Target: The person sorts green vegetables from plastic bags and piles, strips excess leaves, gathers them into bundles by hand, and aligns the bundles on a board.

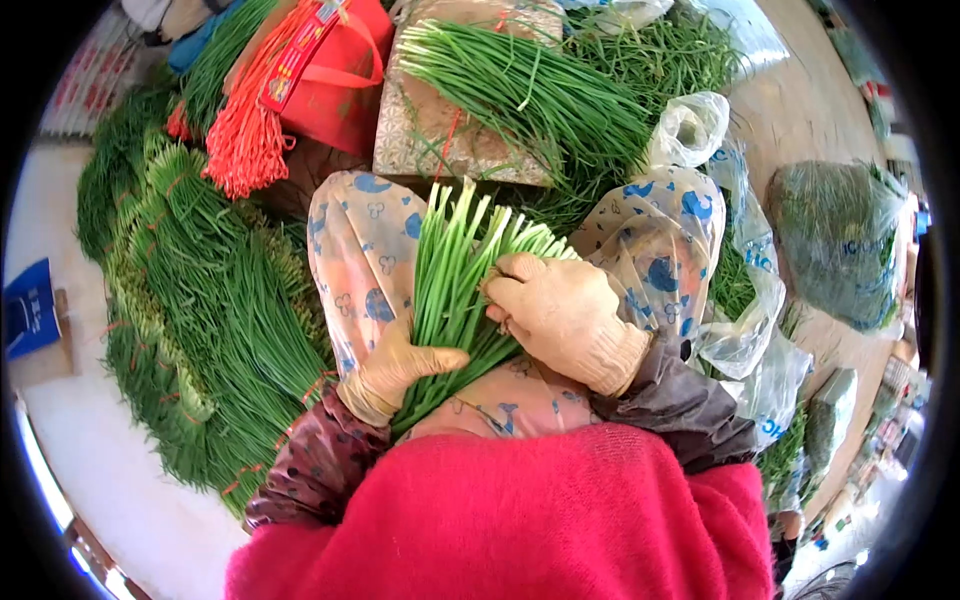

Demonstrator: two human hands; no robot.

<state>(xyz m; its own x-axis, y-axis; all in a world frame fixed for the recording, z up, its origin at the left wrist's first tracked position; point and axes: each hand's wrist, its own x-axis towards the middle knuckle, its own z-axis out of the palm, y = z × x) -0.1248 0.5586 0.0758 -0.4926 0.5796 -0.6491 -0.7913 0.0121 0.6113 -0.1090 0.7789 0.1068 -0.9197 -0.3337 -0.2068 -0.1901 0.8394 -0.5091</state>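
Observation:
A bunch of long green stalks (445, 260) with pale cut ends pointing away from me lies over my lap. My left hand (400, 370), in a thin tan glove, is wrapped round its lower left side, thumb across the stalks. On the right side, my right hand (560, 312), in a cream knitted glove, has its fingers bent against the stalks just below the pale ends; its fingertips are partly hidden. Beyond my knees, another bunch of green stalks (530, 85) rests on a patterned board (398, 130).
Many tied green bundles (215, 290) are piled at the left. Red ties (250, 140) hang by a red bag (350, 95). At the right are a plastic bag roll (690, 130), loose greens and a filled clear bag (835, 240). A blue box (30, 308) stands far left.

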